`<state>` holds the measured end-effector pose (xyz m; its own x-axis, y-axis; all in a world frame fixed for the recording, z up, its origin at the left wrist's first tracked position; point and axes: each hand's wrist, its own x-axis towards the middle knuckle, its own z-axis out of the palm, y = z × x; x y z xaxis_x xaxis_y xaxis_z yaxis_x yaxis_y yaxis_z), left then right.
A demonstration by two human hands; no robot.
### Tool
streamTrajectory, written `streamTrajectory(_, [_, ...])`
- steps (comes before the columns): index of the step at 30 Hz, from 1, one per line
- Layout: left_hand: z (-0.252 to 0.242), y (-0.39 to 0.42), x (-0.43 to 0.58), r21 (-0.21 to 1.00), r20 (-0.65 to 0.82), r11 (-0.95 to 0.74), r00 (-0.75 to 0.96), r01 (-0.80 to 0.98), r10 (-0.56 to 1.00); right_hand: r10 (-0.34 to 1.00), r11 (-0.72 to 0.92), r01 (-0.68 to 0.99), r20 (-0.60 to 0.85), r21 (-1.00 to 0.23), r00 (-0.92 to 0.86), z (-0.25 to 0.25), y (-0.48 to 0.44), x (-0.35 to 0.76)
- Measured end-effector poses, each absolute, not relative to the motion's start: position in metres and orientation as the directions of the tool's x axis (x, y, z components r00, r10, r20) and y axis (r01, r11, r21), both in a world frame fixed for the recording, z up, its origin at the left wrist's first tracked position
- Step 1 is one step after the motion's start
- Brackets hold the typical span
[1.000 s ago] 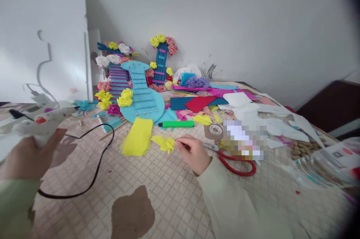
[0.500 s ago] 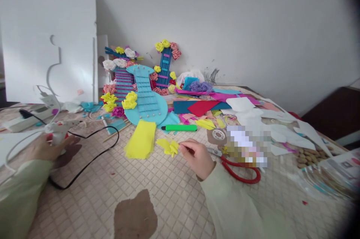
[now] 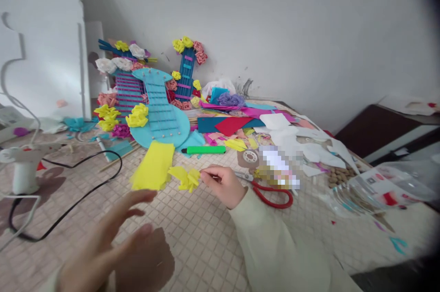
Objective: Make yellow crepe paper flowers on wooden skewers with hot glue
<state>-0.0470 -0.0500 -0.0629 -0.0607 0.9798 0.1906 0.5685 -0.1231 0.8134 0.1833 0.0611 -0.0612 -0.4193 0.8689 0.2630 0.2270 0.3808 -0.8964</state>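
Observation:
Between the fingertips of my right hand (image 3: 222, 185) is a small ruffled yellow crepe paper flower (image 3: 187, 179), held just above the table. My left hand (image 3: 113, 232) is in the air at the lower left, fingers apart, with nothing in it. Just beyond its fingertips lies a stack of yellow crepe paper (image 3: 153, 166). A white hot glue gun (image 3: 24, 170) stands at the far left, its black cord curling over the table. Behind the yellow paper leans a light blue guitar-shaped board (image 3: 163, 113) with strings and yellow flowers on its left edge.
Red-handled scissors (image 3: 275, 202) lie right of my right hand, near a tape roll (image 3: 250, 156). A green marker (image 3: 204, 150) lies behind the flower. Paper scraps (image 3: 233, 124), peanuts (image 3: 342, 176) and a clear plastic container (image 3: 381, 186) occupy the right. A white board (image 3: 44, 40) stands at left.
My left hand has let go of the glue gun, which now stands on the table, and has moved right toward the flower. The view has turned right. My right hand still pinches the flower.

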Motion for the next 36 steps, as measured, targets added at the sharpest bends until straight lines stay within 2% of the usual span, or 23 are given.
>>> streamTrajectory(3, [-0.056,-0.017,-0.010,0.941,0.098,-0.102,0.028,0.323,0.995,0.859,0.328,0.189,0.209,-0.925,-0.468,-0.058,0.060,0.185])
streamTrajectory(5, [-0.051,0.000,0.006,0.979,0.043,-0.068,0.134,0.190,0.990,0.854,0.283,0.166,0.169,-0.944,-0.492,-0.056,0.060,0.186])
streamTrajectory(7, [-0.049,0.008,0.017,0.991,-0.016,-0.002,0.138,0.131,0.990,0.850,0.260,0.155,0.149,-0.953,-0.505,-0.054,0.059,0.186])
streamTrajectory(12, [-0.057,0.006,0.028,0.989,-0.098,0.099,-0.011,0.111,0.995,0.838,0.341,0.194,0.204,-0.920,-0.505,-0.054,0.056,0.186])
streamTrajectory(20, [-0.073,-0.001,0.025,0.999,-0.041,0.040,-0.087,-0.004,0.995,0.820,0.456,0.270,0.282,-0.848,-0.499,-0.054,0.047,0.181])
streamTrajectory(36, [-0.079,-0.004,0.026,0.999,-0.034,0.030,-0.117,-0.032,0.993,0.858,0.439,0.345,0.274,-0.829,-0.434,-0.058,0.039,0.174])
